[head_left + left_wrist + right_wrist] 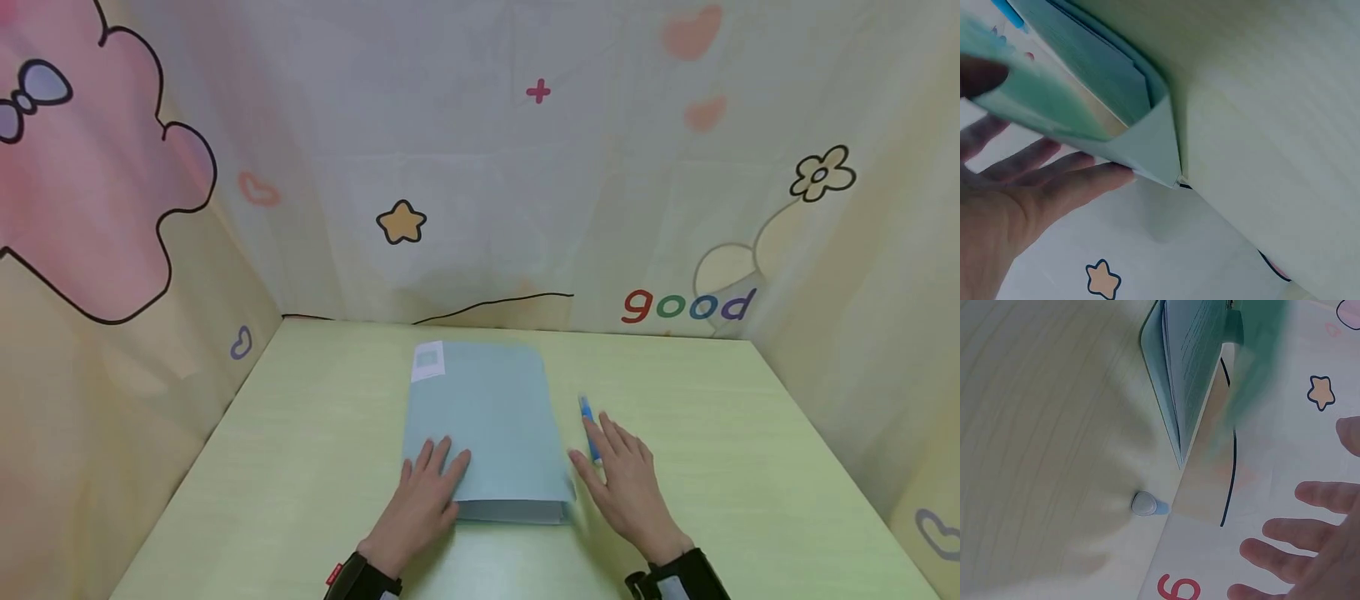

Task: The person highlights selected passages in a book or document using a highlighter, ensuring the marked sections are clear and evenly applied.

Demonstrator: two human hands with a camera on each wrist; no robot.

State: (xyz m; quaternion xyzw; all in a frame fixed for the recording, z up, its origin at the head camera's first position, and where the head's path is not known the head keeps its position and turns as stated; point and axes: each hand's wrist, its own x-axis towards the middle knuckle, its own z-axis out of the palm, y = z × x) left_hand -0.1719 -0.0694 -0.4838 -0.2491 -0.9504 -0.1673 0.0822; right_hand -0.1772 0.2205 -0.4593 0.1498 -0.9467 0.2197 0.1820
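A pale blue file folder (487, 417) lies on the table with a white label (428, 361) at its top left corner. Papers (1194, 356) show inside its near end, where the cover stands a little raised. My left hand (423, 504) rests on the cover's lower left part, fingers spread and straight, the thumb at the near edge. In the left wrist view, those fingers (1085, 187) lie along the cover's outer side. To the right of the folder hovers my right hand (626, 492), fingers extended, holding nothing. It partly overlaps a slim blue pen (587, 408) lying there.
The light wood-grain table (315, 417) ends at a printed curtain (480, 167) behind it, and similar cloth hangs at both sides. A dark band (363, 579) circles the left wrist, and another (686, 575) the right.
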